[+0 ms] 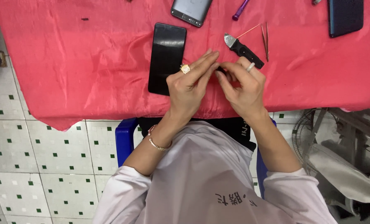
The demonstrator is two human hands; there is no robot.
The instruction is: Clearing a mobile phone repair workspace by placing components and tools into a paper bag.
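Both hands meeting over red-covered bench (68,62): left hand (191,85) and right hand (243,85) fingers pinching small dark part (220,69) between fingertips, steadying it; black phone (167,58), knife tool (243,49) lying within reach.

we see our own body from above: a loose, pale lilac-white short-sleeved shirt (201,174) with soft folds across the chest and a small line of dark printed characters low on the front. our forearms are bare below the sleeves. on our left hand (191,83) sits a chunky gold ring with a square face (185,69), and a thin gold chain bracelet (156,142) circles that wrist. our right hand (243,85) wears a plain silver band (250,66).
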